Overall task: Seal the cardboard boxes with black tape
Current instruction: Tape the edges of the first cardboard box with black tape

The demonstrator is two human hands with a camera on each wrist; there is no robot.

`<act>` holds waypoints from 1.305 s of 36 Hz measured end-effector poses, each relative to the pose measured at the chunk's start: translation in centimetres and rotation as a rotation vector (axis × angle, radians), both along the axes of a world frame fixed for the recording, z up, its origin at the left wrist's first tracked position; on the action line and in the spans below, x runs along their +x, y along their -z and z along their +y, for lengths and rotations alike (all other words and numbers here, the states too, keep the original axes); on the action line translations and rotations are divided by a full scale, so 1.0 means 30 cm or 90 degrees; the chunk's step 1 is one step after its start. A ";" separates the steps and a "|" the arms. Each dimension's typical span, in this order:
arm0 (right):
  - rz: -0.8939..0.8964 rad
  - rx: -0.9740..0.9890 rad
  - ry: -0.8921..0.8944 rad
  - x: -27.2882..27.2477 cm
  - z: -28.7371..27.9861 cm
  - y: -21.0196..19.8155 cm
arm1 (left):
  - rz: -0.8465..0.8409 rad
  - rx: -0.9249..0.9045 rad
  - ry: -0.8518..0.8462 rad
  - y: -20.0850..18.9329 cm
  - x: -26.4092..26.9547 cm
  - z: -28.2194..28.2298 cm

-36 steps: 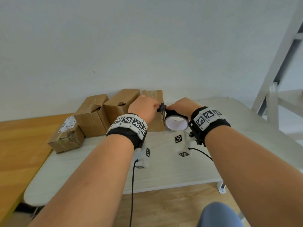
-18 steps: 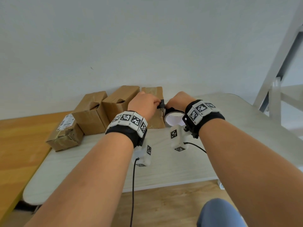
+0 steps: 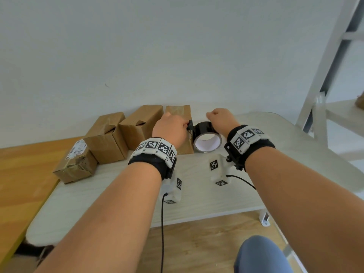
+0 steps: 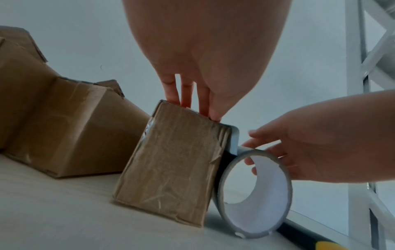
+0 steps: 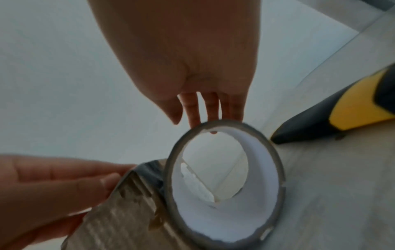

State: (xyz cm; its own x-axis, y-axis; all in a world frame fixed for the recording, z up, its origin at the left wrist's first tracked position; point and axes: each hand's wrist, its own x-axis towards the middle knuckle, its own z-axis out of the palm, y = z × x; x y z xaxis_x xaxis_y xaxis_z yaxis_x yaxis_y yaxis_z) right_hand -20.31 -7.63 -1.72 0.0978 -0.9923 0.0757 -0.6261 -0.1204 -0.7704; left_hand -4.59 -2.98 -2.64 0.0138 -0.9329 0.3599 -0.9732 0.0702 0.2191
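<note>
- Three more cardboard boxes [image 3: 74, 166] [image 3: 107, 139] [image 3: 140, 125] sit left of the rightmost box [image 3: 182, 119], all on the white table [image 3: 197, 203].
- Left hand [image 3: 170, 130] palm-down on top of the rightmost box, fingers pinching the free black tape end [image 3: 190, 125] at its right edge.
- Black tape roll [image 3: 206, 137] stands on edge, touching that box's right side.
- Right hand [image 3: 221, 119] arched over the roll, fingers curled round its top rim, gripping it.
- Black-and-yellow tool [image 5: 342, 108] lies right of the roll.
</note>
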 end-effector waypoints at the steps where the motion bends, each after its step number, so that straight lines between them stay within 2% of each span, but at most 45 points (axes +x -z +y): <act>1: 0.016 -0.003 0.024 -0.024 -0.006 -0.003 | -0.010 -0.005 -0.002 0.002 -0.009 0.002; 4: 0.113 0.011 0.073 -0.107 -0.017 -0.004 | -0.051 -0.027 -0.013 -0.001 -0.031 0.004; 8: 0.260 0.058 0.071 -0.193 -0.003 0.011 | -0.093 -0.043 -0.020 0.000 -0.048 -0.009; 11: 0.325 0.097 0.064 -0.234 0.015 0.029 | -0.114 -0.049 -0.043 0.004 -0.062 -0.017; 16: 0.345 0.145 0.048 -0.230 0.040 0.055 | -0.127 -0.063 -0.055 0.006 -0.080 -0.024; 23: 0.377 0.157 0.036 -0.201 0.055 0.091 | -0.078 -0.068 -0.075 0.026 -0.063 -0.039; 33: 0.241 0.132 0.069 -0.187 0.073 0.057 | -0.050 -0.049 -0.061 0.030 -0.043 -0.050; 35: 0.144 0.131 0.113 -0.191 0.076 0.048 | -0.044 -0.051 -0.062 0.037 -0.035 -0.053; 38: 0.000 0.133 0.110 -0.191 0.060 0.048 | -0.033 -0.058 -0.059 0.039 -0.028 -0.053; 41: -0.158 0.183 0.150 -0.169 0.045 0.021 | -0.033 -0.050 -0.055 0.028 -0.028 -0.056; 44: -0.198 0.183 0.095 -0.159 0.040 0.010 | -0.031 -0.044 -0.063 0.023 -0.020 -0.066; 47: -0.183 0.133 0.049 -0.148 0.037 0.019 | -0.021 -0.033 -0.061 0.023 -0.015 -0.075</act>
